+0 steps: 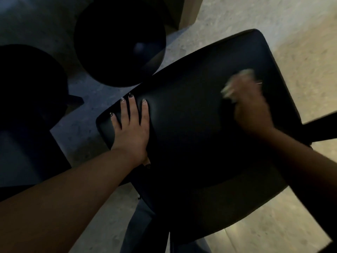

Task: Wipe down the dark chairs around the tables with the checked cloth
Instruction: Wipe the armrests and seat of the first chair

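Two hands were on the dark chair when this was taken, and you were looking almost straight down on its padded seat. Your left hand lay flat on the seat's left part, fingers straight and spread, the palm pressing the cushion near its left edge; it gripped nothing. The nails on that hand carried dark and pale polish. Your right hand was on the seat's right part, blurred by motion, with its fingers curled over the checked cloth. Only a pale, smeared bit of that cloth showed, poking out past your knuckles and fingertips and lying against the seat surface; its check pattern could not be made out through the blur. The cloth sat toward the far right part of the cushion, well apart from your left hand.

Both forearms came in from the bottom of the view, the left one bare, the right one in shadow. A dark bar ran off from the seat's right edge toward the frame's right side. Just beyond the seat's far left corner stood a round dark object, too dim to identify. Another dark round-edged shape filled the left edge of the view. Beneath everything was a speckled floor, lit pale on the right and falling into bluish shade on the left.
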Motion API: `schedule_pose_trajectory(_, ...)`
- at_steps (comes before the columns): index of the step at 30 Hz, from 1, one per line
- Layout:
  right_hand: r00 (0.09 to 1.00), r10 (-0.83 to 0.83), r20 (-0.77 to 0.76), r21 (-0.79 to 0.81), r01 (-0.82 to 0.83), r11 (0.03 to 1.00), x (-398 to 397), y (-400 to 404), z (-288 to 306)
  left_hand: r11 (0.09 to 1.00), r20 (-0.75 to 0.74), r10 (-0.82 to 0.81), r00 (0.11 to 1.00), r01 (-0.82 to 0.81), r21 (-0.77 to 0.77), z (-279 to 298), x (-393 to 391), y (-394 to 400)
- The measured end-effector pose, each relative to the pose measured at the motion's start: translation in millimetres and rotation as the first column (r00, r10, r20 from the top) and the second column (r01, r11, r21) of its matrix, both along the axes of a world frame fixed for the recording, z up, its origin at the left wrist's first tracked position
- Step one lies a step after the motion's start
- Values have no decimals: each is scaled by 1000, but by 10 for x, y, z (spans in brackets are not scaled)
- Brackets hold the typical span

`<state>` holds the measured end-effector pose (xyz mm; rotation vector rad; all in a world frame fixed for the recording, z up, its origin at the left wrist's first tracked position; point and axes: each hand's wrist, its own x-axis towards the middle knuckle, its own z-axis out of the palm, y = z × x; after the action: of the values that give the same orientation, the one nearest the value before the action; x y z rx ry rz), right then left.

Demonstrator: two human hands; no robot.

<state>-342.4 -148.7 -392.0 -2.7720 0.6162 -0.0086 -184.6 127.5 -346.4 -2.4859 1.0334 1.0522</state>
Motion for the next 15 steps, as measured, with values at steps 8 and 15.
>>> schedule_pose_trajectory(8, 781, -612, 122, -20, 619, 785, -4, 1288, -110, 1000, 1, -11, 1000, 11, 21, 24, -1, -15)
schedule_pose_trajectory(15, 994, -53, 99, 60, 47, 997, -93, 1139, -3, 1000, 3, -17, 1000, 17, 16, 10, 7, -4)
